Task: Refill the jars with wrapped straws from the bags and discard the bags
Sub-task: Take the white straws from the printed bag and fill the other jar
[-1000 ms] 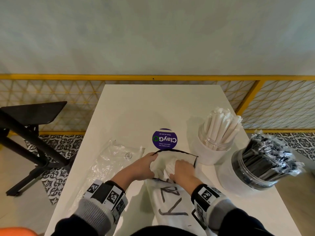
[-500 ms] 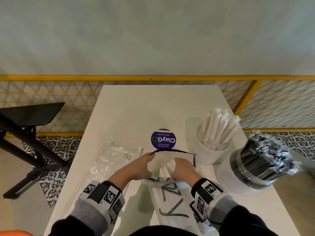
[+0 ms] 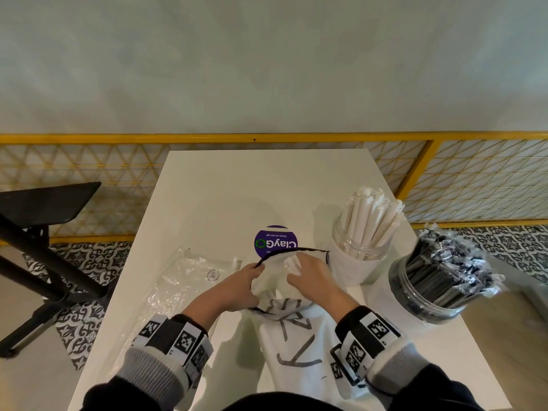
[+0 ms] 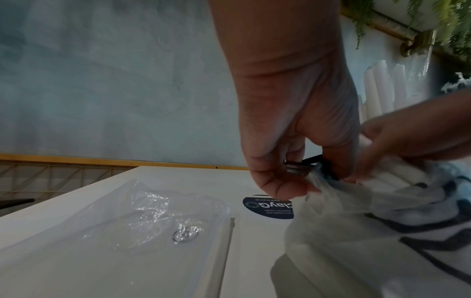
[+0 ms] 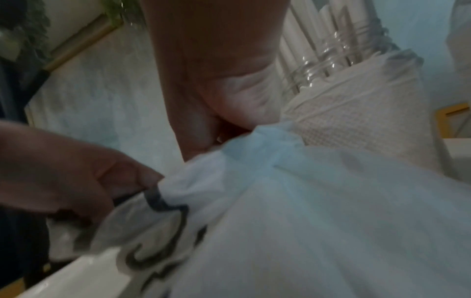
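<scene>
One white bag (image 3: 296, 345) with black marker lettering lies at the near middle of the table (image 3: 237, 188), its black-edged mouth pointing away from the person and propped open. The left hand (image 3: 234, 287) pinches the mouth's left rim, fingers and thumb curled on the plastic. The right hand (image 3: 315, 278) reaches into the opening, where a few white wrapped straws (image 3: 292, 264) show; its fingers are hidden inside the bag, so whether they hold any straws cannot be told.

Two jars stand to the right of the bag. The nearer to it, a clear jar (image 3: 360, 252) in a white sleeve, holds a full bunch of white wrapped straws standing on end. The second jar (image 3: 427, 292), at the right edge of the table, is packed with black straws in clear wrappers, leaning right.

One flat clear bag (image 3: 181, 280) lies left of the hands — crumpled, apparently empty. A round purple sticker (image 3: 274, 241) sits on the tabletop just beyond the white bag's mouth.

The table is white and rectangular, set against a yellow metal railing (image 3: 267, 137) with a pale wall behind. A black stand (image 3: 44, 232) is on the patterned tile floor at left.
</scene>
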